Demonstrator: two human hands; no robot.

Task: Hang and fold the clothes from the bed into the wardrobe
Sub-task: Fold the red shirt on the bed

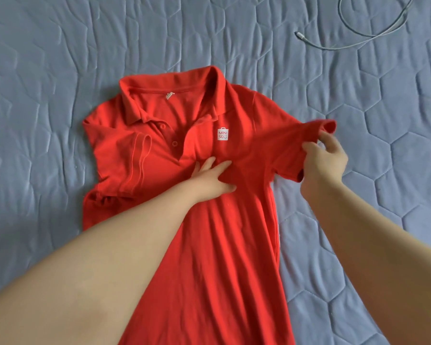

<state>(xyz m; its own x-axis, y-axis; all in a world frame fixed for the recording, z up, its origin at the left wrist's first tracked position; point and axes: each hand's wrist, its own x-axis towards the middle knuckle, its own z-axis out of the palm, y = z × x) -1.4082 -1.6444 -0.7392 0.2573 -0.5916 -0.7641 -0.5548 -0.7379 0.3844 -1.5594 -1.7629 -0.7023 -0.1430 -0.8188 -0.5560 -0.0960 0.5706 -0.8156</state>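
Both bare arms are stretched forward, one hand pressed flat and the other pinching.

The left hand [213, 176] is laid palm down with the fingers spread and the thumb angled out to the side, the forearm running in from the lower left. The right hand [325, 159] is raised a little higher, its wrist bent, with cloth pinched between thumb and fingers; the right forearm is extended in from the lower right.

Blue quilted bed [60, 70], red polo shirt [209, 232] spread flat, white cable [353, 38] near corner
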